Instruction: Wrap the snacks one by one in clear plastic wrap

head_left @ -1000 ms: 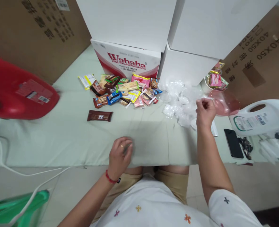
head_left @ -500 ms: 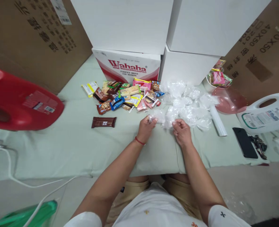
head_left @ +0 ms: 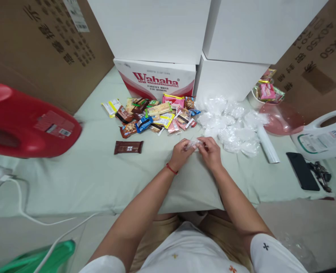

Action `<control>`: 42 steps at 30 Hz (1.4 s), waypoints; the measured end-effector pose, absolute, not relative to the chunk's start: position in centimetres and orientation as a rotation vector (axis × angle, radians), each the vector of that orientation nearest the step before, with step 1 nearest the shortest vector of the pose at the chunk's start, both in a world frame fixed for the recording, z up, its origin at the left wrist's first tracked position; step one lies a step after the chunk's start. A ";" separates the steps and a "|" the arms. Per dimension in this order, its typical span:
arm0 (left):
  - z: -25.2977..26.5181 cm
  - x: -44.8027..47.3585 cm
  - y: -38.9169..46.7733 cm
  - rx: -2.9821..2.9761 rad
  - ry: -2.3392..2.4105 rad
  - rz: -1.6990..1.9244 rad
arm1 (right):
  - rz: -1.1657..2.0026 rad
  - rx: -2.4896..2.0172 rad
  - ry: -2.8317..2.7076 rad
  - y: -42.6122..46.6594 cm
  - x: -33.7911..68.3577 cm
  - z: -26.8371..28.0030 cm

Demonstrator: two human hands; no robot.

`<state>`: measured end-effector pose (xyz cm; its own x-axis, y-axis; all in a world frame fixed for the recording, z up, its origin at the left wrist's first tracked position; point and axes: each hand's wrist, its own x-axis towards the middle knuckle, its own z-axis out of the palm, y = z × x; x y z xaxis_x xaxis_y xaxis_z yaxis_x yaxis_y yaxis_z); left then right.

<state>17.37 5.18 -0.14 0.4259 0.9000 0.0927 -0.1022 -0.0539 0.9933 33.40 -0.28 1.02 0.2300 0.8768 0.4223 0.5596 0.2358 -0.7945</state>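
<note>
Between my two hands is a crumpled piece of clear plastic film (head_left: 194, 142), perhaps a thin cover or bag. My left hand (head_left: 182, 152) pinches its left side, and my right hand (head_left: 210, 151) pinches its right side, with the fingertips almost meeting. Just beyond and to the right lies a heap of crumpled clear plastic pieces (head_left: 227, 125) like it. A pile of wrapped snacks (head_left: 156, 115) spreads out beyond my left hand. One brown snack packet (head_left: 128, 147) lies apart from the pile, left of my left hand.
A white plastic roll (head_left: 268, 146), a phone (head_left: 302, 171), keys (head_left: 320, 176) and a white jug (head_left: 324, 136) stand or lie at right. A red jug (head_left: 28, 121) is at left. Boxes, among them a Wahaha carton (head_left: 159, 79), line the back.
My right hand has moved left, away from the plastic heap, and now meets my left hand at the film. The view has shifted slightly.
</note>
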 end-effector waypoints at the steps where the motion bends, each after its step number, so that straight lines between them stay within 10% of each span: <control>1: 0.0 17.3 5.1 1.366 0.757 0.924 | 0.368 -1.440 -1.436 -0.2 33.4 0.5; 42: -0.4 18.2 6.9 0.950 0.775 1.106 | 1.458 -1.200 -0.835 -1.3 36.1 1.6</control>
<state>18.22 6.93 -0.42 0.2771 0.9595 -0.0517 -0.3759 0.1577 0.9132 36.12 -1.27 1.61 0.0242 0.9682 -0.2490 -0.2756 -0.2330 -0.9326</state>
